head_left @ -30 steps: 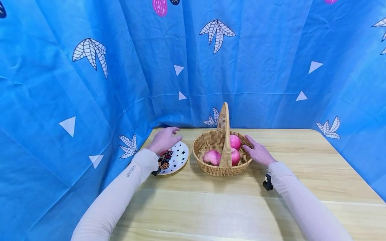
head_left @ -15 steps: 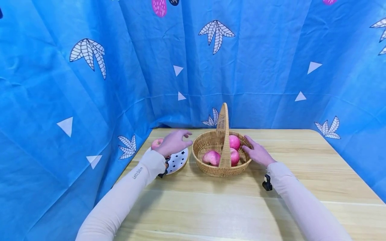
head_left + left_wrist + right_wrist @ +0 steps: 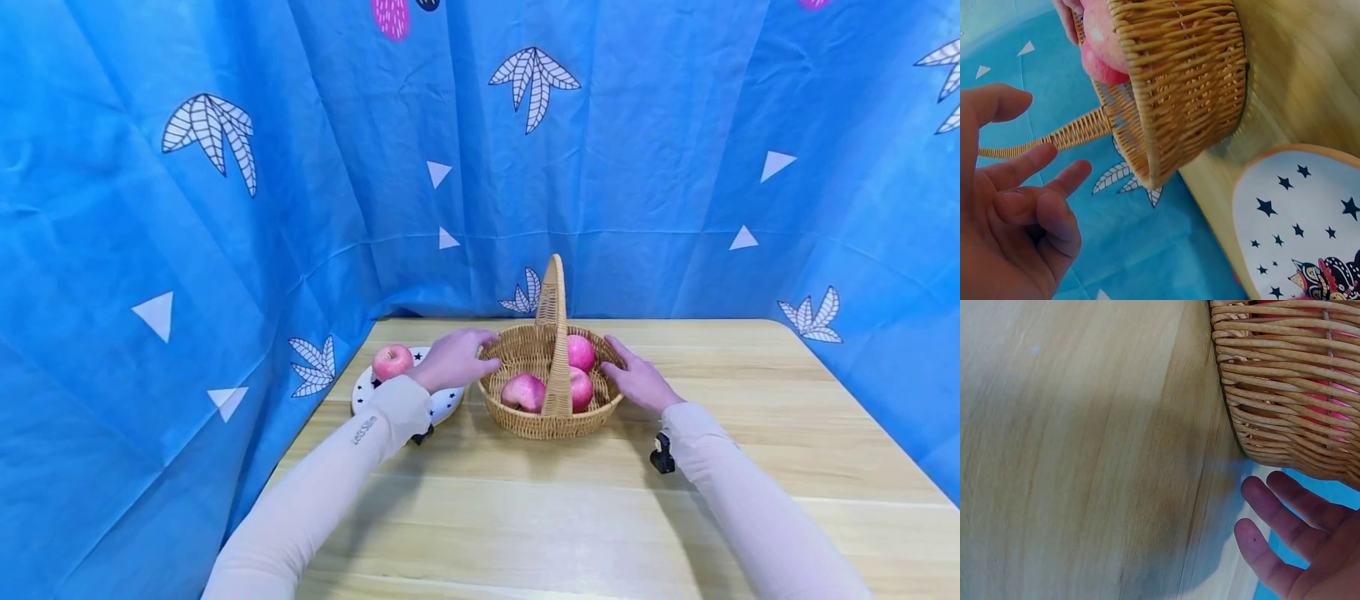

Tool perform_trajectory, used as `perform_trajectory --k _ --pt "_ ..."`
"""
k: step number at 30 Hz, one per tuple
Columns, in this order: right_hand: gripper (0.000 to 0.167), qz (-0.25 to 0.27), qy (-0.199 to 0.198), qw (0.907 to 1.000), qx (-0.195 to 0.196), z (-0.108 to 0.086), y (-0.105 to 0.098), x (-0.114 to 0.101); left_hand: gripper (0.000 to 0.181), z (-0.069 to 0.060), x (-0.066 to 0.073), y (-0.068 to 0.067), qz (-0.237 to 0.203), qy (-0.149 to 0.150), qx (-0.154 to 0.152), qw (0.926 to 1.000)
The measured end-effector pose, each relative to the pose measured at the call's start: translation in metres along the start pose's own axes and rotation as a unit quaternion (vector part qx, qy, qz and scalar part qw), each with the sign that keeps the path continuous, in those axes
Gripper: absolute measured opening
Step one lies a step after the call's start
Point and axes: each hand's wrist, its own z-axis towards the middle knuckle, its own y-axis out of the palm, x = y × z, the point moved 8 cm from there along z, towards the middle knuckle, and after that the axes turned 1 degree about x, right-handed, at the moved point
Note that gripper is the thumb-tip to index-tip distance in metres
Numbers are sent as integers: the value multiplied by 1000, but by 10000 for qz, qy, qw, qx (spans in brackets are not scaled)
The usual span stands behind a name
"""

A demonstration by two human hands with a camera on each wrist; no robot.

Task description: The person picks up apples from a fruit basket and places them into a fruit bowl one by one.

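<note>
A wicker basket point(image 3: 536, 427) with a tall arched handle stands on the table, holding pink-red apples point(image 3: 523, 392). My left hand point(image 3: 456, 360) hovers by its left rim with nothing in its grasp. In the left wrist view, that hand point(image 3: 1016, 219) has its thumb out and fingers loosely bent, apart from the basket point(image 3: 1191, 81). On the opposite side, my right hand point(image 3: 643, 383) is at the rim, thumb near the inner edge. Its fingers point(image 3: 1266, 550) reach loosely along the wicker side; whether they touch is unclear. Left of the basket, one apple point(image 3: 392, 362) sits on a plate point(image 3: 447, 406).
The plate is white with dark stars and a cartoon print, partly covered by my left forearm point(image 3: 330, 483). A light wooden table point(image 3: 525, 517) carries everything. A blue patterned curtain point(image 3: 637, 167) hangs behind the table and along its sides.
My left hand has moved right, from above the plate to the basket's left rim, uncovering the apple on the plate. My right hand has stayed at the basket's right rim.
</note>
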Motion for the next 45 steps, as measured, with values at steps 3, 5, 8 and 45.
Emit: perform_trajectory --k 3,5,8,45 --pt "67 20 7 10000 4 0 0 0 52 3 8 3 40 56 -79 9999" --pt "67 33 9 10000 -25 -1 0 0 51 5 13 6 57 113 -164 9998" --pt "68 61 39 10000 -60 -2 1 0 50 8 19 13 169 221 -267 9993" --pt "68 127 78 9999 -73 -1 1 3 63 24 44 57 -218 343 -1802 9828"
